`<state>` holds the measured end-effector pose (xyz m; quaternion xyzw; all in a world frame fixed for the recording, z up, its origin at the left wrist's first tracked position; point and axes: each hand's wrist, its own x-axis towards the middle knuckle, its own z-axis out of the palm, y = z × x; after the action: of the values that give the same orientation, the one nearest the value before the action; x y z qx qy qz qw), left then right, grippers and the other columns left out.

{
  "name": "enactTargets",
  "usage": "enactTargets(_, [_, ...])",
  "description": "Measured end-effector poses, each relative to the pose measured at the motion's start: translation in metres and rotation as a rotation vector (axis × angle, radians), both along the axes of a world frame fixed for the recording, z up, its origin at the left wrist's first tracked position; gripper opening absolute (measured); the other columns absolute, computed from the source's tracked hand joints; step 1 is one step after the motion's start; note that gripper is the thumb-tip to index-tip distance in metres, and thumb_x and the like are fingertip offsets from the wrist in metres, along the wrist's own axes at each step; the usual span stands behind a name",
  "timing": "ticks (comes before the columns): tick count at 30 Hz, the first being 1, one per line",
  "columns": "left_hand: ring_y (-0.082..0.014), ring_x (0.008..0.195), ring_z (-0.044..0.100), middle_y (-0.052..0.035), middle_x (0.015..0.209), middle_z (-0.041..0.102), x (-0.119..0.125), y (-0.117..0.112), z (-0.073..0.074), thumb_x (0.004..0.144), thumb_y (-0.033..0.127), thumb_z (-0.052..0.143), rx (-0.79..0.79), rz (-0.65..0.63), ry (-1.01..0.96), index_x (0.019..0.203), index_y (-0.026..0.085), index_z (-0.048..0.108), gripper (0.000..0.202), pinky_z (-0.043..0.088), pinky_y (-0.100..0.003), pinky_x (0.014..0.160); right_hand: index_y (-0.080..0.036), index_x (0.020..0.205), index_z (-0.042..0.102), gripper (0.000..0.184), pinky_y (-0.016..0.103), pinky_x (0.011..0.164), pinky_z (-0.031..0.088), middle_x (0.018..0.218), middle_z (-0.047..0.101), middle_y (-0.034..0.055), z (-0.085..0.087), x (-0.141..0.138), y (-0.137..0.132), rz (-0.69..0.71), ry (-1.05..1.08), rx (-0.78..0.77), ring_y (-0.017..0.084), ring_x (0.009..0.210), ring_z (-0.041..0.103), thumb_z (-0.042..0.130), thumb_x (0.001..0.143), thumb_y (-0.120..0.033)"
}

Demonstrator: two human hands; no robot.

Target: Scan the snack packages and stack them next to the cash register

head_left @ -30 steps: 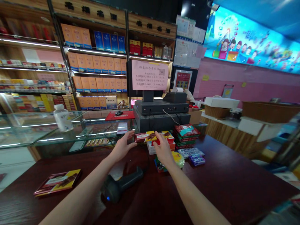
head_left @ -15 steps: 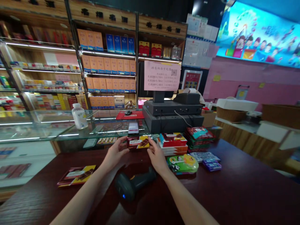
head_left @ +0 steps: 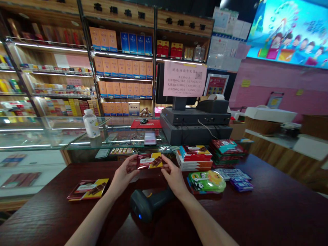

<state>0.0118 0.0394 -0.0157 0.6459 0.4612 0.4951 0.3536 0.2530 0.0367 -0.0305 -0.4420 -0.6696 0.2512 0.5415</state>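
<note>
Both hands had this red-and-yellow chocolate box (head_left: 149,161) pinched between them by its ends, left hand (head_left: 124,178) and right hand (head_left: 174,177) both closed on it, right above the barcode scanner (head_left: 150,205). Another chocolate box (head_left: 87,189) lay left of the scanner, with a stack of boxes (head_left: 194,158) off to its right.

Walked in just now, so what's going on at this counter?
A person at a shop counter holds a red and yellow chocolate package between the left hand and right hand. A handheld barcode scanner lies just below on the dark wooden counter, and a similar package lies to the left.
</note>
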Motion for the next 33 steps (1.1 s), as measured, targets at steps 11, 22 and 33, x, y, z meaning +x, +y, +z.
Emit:
enactTargets(11, [-0.0231, 0.102, 0.07, -0.0054, 0.109, 0.072, 0.003, -0.007, -0.007, 0.074, 0.035, 0.069, -0.027, -0.04, 0.026, 0.141, 0.023, 0.048, 0.071, 0.056, -0.041, 0.093, -0.028, 0.136, 0.06, 0.061, 0.04, 0.098, 0.056, 0.13, 0.066, 0.0066, -0.007, 0.009, -0.002, -0.018, -0.066, 0.168, 0.021, 0.107, 0.066, 0.053, 0.08, -0.005])
enactTargets(22, [-0.0253, 0.11, 0.068, -0.0067, 0.116, 0.071, -0.003, -0.006, -0.007, 0.074, 0.034, 0.072, -0.002, -0.012, 0.068, 0.14, 0.024, 0.051, 0.07, 0.053, -0.048, 0.101, -0.026, 0.129, 0.065, 0.051, 0.037, 0.094, 0.058, 0.128, 0.068, 0.0063, -0.003, 0.011, -0.005, -0.01, -0.059, 0.206, 0.02, 0.102, 0.069, 0.053, 0.082, -0.009])
enactTargets(33, [-0.025, 0.127, 0.06, -0.0062, 0.138, 0.063, 0.006, -0.016, 0.005, 0.088, 0.045, 0.058, 0.053, -0.039, 0.089, 0.127, 0.024, 0.063, 0.044, 0.045, -0.042, 0.111, -0.026, 0.117, 0.071, 0.028, 0.042, 0.103, 0.052, 0.123, 0.072, 0.0064, 0.007, 0.011, -0.013, -0.055, -0.04, 0.2, 0.024, 0.116, 0.066, 0.057, 0.093, -0.023])
